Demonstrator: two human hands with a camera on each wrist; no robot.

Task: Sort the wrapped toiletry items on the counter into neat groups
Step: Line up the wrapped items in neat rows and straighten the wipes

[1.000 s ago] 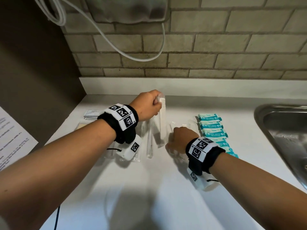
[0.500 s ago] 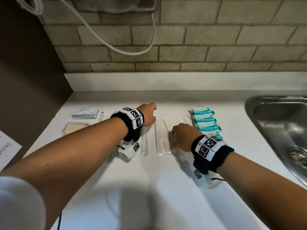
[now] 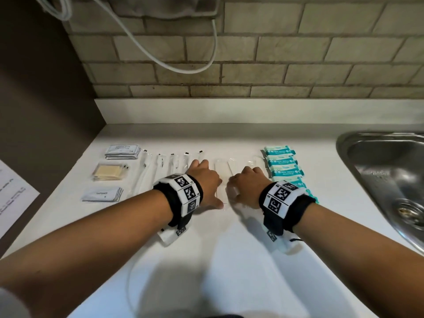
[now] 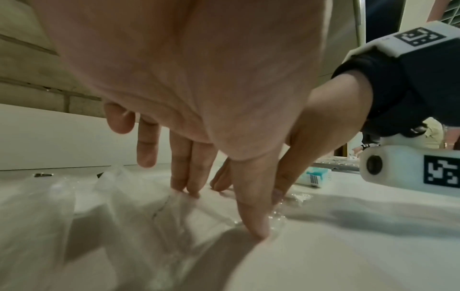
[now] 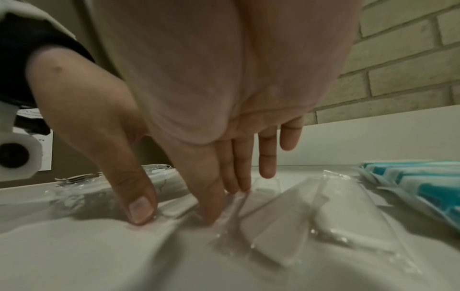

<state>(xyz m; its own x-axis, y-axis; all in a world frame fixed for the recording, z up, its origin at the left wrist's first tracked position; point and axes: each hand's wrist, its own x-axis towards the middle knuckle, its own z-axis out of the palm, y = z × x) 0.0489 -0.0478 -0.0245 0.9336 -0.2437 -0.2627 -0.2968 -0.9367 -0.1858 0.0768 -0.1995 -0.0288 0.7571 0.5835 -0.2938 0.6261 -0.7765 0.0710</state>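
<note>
Head view: two forearms with black wristbands carrying white coded marker blocks reach over the white counter (image 3: 218, 260). The left hand (image 3: 204, 180) and the right hand (image 3: 249, 187) lie side by side, palms down, fingers straight and spread, gripping nothing; their fingertips press on the clear-wrapped white combs (image 3: 226, 168) lying in a row at the middle of the counter. The left wrist view shows the left hand's thumb and two fingers (image 4: 189, 175) touching crinkled clear wrap, the other two fingers raised; the right wrist view shows the right thumb and fingers (image 5: 239, 173) planted on the wrap of flat white combs (image 5: 331, 208). Just right of the right hand runs a column of teal-and-white wrapped packets (image 3: 283, 166), touching one another. Left of the left hand stands a row of clear-sleeved slim white items with black tips (image 3: 160, 166). Farther left, three small stacks sit apart: white sachets labelled toothpaste (image 3: 102, 194), cream-coloured squares in clear bags (image 3: 107, 174), and grey printed sachets (image 3: 122, 151). At the far right lies a stainless steel sink (image 3: 387, 171); behind all rises a beige brick wall (image 3: 275, 53) with a looping white cable (image 3: 174, 63).
</note>
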